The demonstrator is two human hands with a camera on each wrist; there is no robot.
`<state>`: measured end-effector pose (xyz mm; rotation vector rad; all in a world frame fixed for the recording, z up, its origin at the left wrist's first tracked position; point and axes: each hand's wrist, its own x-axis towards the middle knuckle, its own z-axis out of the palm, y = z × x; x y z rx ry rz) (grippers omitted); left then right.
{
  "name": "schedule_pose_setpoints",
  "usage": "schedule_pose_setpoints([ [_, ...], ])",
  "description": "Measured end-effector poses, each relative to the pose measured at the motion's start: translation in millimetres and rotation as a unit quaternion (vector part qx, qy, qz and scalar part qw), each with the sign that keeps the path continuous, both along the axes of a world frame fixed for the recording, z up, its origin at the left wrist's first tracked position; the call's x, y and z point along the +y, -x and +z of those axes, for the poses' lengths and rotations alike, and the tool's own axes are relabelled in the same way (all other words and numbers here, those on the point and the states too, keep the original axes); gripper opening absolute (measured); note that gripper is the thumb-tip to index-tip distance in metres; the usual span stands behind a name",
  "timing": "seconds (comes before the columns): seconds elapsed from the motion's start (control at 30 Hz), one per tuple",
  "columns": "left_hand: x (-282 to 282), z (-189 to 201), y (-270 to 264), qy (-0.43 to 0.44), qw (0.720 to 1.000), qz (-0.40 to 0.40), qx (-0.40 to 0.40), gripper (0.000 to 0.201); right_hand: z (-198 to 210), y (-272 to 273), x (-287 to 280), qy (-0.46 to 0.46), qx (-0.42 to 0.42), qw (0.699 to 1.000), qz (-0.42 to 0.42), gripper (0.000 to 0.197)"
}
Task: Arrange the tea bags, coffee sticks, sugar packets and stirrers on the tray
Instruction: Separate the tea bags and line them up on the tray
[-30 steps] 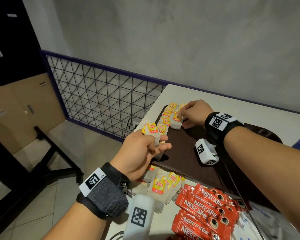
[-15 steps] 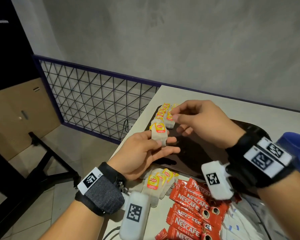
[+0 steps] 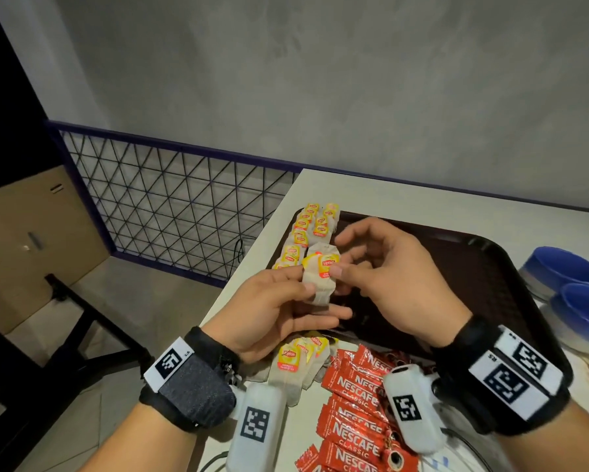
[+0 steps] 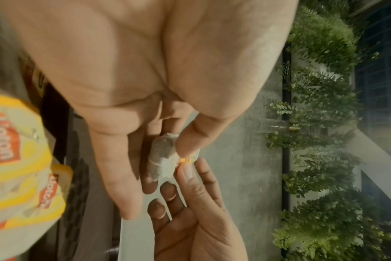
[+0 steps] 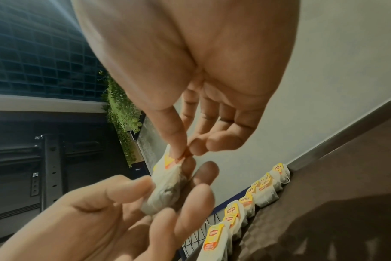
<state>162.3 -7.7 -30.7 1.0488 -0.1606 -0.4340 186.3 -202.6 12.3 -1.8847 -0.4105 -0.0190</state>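
Dark brown plastic tray (image 3: 490,267): only row of yellow-tagged paper tea bags (image 3: 306,229) laid along left edge. One white tea bag (image 3: 320,277) pinched between left hand (image 3: 269,311) and right hand (image 3: 395,277) thumb and fingers. Loose tea bags (image 3: 296,362), red Nescafe coffee sticks (image 3: 354,403) unplaced on table; sugar, stirrers not identifiable.

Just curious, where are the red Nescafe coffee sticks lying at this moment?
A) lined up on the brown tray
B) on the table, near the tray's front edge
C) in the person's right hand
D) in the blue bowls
B: the red Nescafe coffee sticks lie in a loose heap on the table, in front of the brown tray, which holds only tea bags.
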Motion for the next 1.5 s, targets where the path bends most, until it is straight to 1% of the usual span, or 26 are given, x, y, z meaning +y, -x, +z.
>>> schedule_pose_setpoints([
  [0.13, 1, -2, -3, -0.019, 0.999, 0.028, -0.033, 0.029, -2, -2, -1, 0.045, -0.047, 0.998, 0.003, 0.027],
  [0.2, 2, -2, -3, -0.013, 0.999, 0.031, -0.042, 0.031, -3, -3, -1, 0.072, -0.052, 0.996, -0.001, 0.027],
  [0.3, 1, -2, -3, -0.004, 0.998, 0.034, -0.049, 0.030, -3, -4, 0, 0.095, -0.053, 0.994, -0.014, 0.021],
  [0.43, -1, -3, -3, -0.004, 0.998, 0.053, -0.034, 0.027, 0, -4, 2, 0.113, -0.055, 0.991, -0.034, 0.015],
  [0.57, -1, -1, -3, -0.003, 0.997, 0.079, -0.019, 0.025, 3, -2, 3, 0.116, -0.055, 0.991, -0.029, 0.013],
  [0.7, 1, 2, -3, 0.012, 0.996, 0.092, -0.009, 0.029, 8, 2, 1, 0.074, -0.039, 0.996, -0.009, 0.011],
  [0.83, 1, 2, -5, 0.021, 0.991, 0.134, 0.015, 0.028, 15, 0, -2, 0.065, -0.048, 0.997, -0.015, 0.012],
  [0.97, 7, 2, -9, -0.001, 0.984, 0.177, 0.006, 0.029, 26, -14, -2, 0.030, -0.022, 0.999, -0.020, 0.015],
  [1.17, 13, 3, -12, 0.006, 0.966, 0.258, 0.010, 0.024, 33, -64, 6, 0.043, 0.021, 0.998, -0.041, 0.013],
  [1.27, 14, 4, -13, 0.014, 0.961, 0.276, 0.012, 0.019, 20, -93, 13, 0.062, 0.071, 0.995, -0.027, 0.015],
  [1.4, 13, 3, -14, 0.022, 0.960, 0.280, 0.016, 0.016, -5, -118, 19, 0.081, 0.159, 0.984, 0.009, 0.017],
  [1.5, 11, 2, -14, 0.019, 0.963, 0.270, 0.014, 0.016, -16, -132, 23, 0.107, 0.175, 0.979, -0.007, 0.016],
])
